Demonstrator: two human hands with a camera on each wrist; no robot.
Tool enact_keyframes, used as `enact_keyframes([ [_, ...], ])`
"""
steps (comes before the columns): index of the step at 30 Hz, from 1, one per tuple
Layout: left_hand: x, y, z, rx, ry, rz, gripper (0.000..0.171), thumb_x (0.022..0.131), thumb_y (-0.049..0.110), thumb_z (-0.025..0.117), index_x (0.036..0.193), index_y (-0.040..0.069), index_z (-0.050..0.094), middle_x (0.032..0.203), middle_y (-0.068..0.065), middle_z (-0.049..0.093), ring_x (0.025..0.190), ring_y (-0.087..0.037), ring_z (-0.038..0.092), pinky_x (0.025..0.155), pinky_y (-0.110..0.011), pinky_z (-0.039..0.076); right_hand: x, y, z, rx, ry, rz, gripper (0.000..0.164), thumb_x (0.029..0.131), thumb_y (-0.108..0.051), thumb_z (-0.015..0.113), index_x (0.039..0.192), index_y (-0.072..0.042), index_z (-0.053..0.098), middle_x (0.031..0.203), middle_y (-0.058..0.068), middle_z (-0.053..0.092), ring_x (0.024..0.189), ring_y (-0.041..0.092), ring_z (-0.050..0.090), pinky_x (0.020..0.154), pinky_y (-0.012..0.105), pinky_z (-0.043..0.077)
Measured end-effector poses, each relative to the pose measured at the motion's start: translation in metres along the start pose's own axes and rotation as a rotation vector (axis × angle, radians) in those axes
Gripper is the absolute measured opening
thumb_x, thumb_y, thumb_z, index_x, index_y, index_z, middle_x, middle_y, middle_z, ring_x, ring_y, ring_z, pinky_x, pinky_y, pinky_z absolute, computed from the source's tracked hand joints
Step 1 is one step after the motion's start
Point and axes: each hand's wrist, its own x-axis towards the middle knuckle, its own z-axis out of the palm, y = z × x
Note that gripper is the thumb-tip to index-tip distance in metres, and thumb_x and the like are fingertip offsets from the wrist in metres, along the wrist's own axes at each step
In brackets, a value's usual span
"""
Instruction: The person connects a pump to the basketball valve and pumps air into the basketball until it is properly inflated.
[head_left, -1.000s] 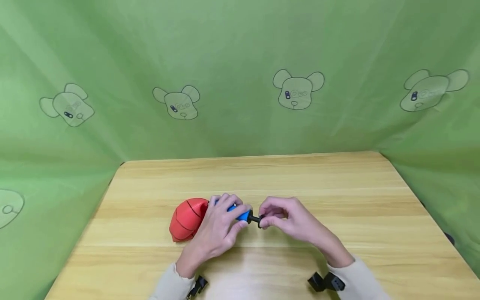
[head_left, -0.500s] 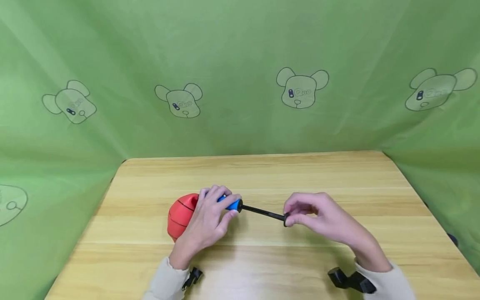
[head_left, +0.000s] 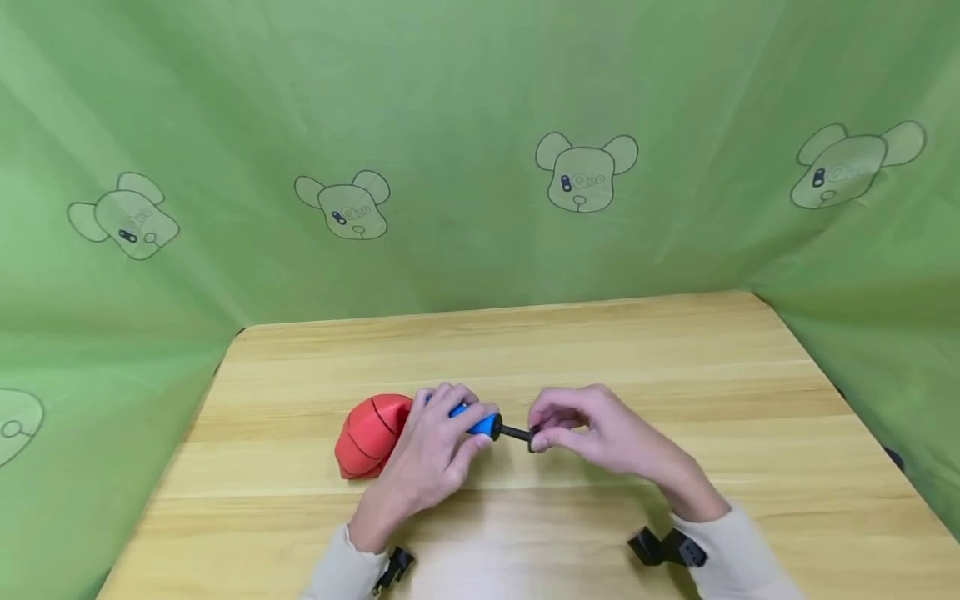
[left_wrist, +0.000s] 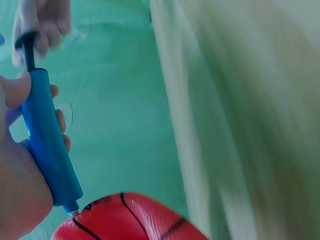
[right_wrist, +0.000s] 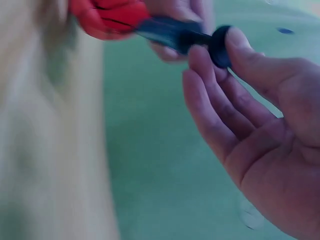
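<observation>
My left hand (head_left: 431,458) grips the barrel of a blue hand pump (left_wrist: 47,135), fingers curled round it. The pump's needle end meets a red ball (head_left: 371,437) with black lines, which looks slack and partly folded. At the other end my right hand (head_left: 592,429) pinches the black round handle (right_wrist: 220,47) between thumb and fingers. A short length of black rod (head_left: 516,432) shows between barrel and handle. In the left wrist view the ball (left_wrist: 130,220) lies just below the needle. The left hand hides part of the barrel in the head view.
A light wooden table (head_left: 675,358) lies under both hands. Green cloth (head_left: 450,100) with printed bear heads hangs behind and at the sides. Black devices (head_left: 667,548) are strapped at both wrists beside the pale sleeves.
The right hand first drew the pump handle out to the right, baring a long rod, then moved back left, so the rod is short again. The left hand kept its hold on the barrel.
</observation>
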Motion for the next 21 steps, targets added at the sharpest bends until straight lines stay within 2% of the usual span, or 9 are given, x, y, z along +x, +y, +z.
enact_keyframes([
  [5,0.000,-0.009,-0.008,-0.026,0.031,-0.029,0.032,0.104,0.036,0.055,0.123,0.016,0.072,0.109,0.001,0.060,0.105,-0.018,0.055,0.092,-0.042,0.038,-0.019,-0.019,-0.027,-0.005,0.022,-0.039,0.022,0.089,0.001,0.076,0.100,-0.018,0.071,0.088,-0.006,0.073,0.076,0.014,0.070,0.060,0.027,0.053],
  [8,0.002,-0.007,-0.010,-0.032,0.036,-0.023,0.030,0.104,0.034,0.056,0.123,0.016,0.071,0.108,0.002,0.060,0.103,-0.017,0.054,0.092,-0.042,0.037,-0.023,-0.022,-0.032,0.018,0.016,-0.059,0.026,0.088,0.006,0.074,0.099,-0.017,0.071,0.087,-0.004,0.073,0.074,0.015,0.070,0.057,0.027,0.050],
  [12,0.005,0.003,-0.006,-0.035,0.034,-0.014,0.029,0.104,0.034,0.055,0.122,0.017,0.071,0.109,0.002,0.060,0.103,-0.018,0.054,0.091,-0.042,0.037,-0.016,-0.013,-0.022,0.056,0.005,-0.051,0.019,0.090,0.003,0.074,0.098,-0.013,0.070,0.086,-0.002,0.073,0.075,0.016,0.071,0.061,0.029,0.055],
  [16,0.005,0.014,0.003,-0.042,0.001,-0.005,0.031,0.105,0.037,0.053,0.124,0.018,0.070,0.111,0.002,0.060,0.103,-0.018,0.053,0.090,-0.041,0.036,-0.004,0.001,-0.005,0.083,-0.002,-0.043,0.011,0.091,-0.001,0.074,0.097,-0.010,0.070,0.087,0.000,0.073,0.076,0.016,0.072,0.065,0.032,0.059],
  [21,0.002,0.017,0.009,-0.066,0.004,0.008,0.032,0.105,0.038,0.052,0.122,0.018,0.071,0.108,0.004,0.061,0.099,-0.015,0.052,0.089,-0.039,0.035,0.003,0.007,0.006,0.142,-0.027,0.005,0.008,0.093,-0.002,0.072,0.097,-0.009,0.069,0.088,0.002,0.073,0.078,0.019,0.074,0.069,0.036,0.060],
])
